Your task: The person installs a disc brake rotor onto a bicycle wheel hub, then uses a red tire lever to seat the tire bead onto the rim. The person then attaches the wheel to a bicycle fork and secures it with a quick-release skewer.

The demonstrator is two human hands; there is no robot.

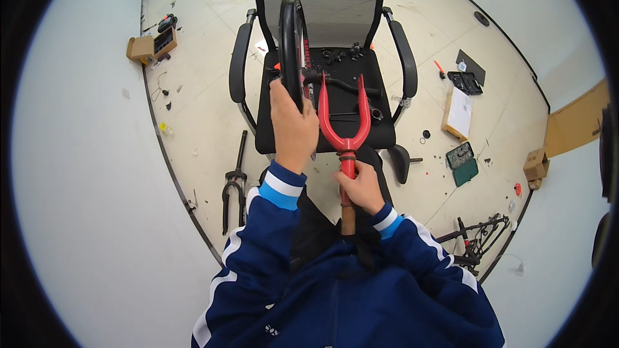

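Observation:
My left hand is closed on the near side of a small black bicycle wheel, which stands upright over the seat of an office chair. My right hand wraps round the steerer tube of a red bicycle fork. The fork's two prongs point away from me over the seat, and the tube's rusty end lies close to my lap. Beside the wheel, the left prong tip is near its hub; whether they touch I cannot tell. A black bent bar and several small dark parts rest on the seat.
On the left floor lies a black suspension fork; farther off stands an open cardboard box. To the right are a bicycle saddle, a green case, a white-topped box, a toolbox and a black bicycle frame.

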